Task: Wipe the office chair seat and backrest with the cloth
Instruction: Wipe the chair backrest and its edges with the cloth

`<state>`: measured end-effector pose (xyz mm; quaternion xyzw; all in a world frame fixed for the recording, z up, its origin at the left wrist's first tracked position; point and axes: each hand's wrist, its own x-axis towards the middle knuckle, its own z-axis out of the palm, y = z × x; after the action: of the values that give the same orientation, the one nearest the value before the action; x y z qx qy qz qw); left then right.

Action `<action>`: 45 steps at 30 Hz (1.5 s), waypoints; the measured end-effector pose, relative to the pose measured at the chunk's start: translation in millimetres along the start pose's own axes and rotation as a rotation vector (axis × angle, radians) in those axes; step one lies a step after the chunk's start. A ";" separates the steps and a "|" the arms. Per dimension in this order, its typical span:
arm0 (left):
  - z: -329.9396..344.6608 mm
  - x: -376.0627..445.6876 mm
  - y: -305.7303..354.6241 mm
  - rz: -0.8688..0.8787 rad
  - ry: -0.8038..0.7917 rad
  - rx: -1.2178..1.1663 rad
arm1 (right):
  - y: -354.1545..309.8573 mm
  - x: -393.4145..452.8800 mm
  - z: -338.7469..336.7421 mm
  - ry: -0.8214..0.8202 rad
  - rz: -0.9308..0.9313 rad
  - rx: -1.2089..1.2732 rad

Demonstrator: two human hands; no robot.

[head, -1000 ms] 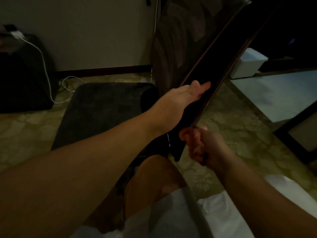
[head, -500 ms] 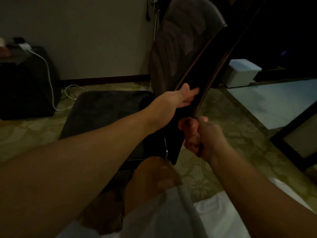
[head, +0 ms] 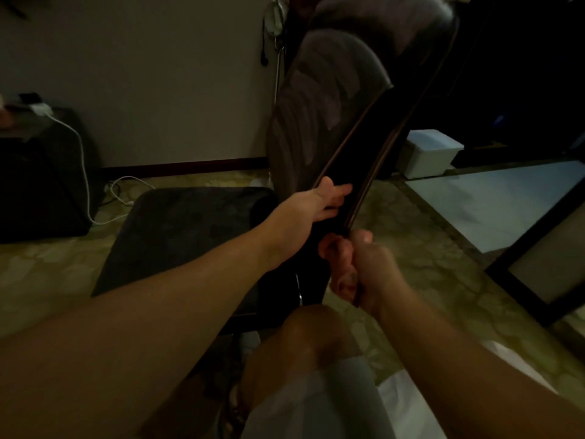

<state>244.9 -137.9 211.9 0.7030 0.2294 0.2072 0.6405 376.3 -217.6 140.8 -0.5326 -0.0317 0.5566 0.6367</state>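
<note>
The office chair stands side-on in a dim room, its dark seat [head: 190,229] at centre left and its mesh backrest [head: 316,106] rising to the upper right. My left hand [head: 326,201] lies with straight fingers against the black side of the backrest [head: 373,147], low down. No cloth can be made out under it in the dark. Just below, my right hand [head: 357,267] grips the backrest's rear edge near its bottom.
A black cabinet [head: 41,185] with a white cable [head: 82,160] stands at the left wall. A thin metal stand [head: 278,58] rises behind the chair. A white box [head: 430,156] and a dark-framed panel [head: 538,270] are on the right. My knee [head: 304,343] is under the chair's rear.
My left hand has slid down the backrest towards its base. My right hand has kept its grip on the rear edge. The view has tilted up a little.
</note>
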 end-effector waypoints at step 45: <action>15.7 14.4 100.0 0.078 0.438 0.015 | -138.1 -92.3 72.3 0.125 -0.531 -0.328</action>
<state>271.5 -149.5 309.9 0.6544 0.3374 0.3777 0.5615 388.9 -213.9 321.5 -0.6345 -0.2196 0.3245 0.6663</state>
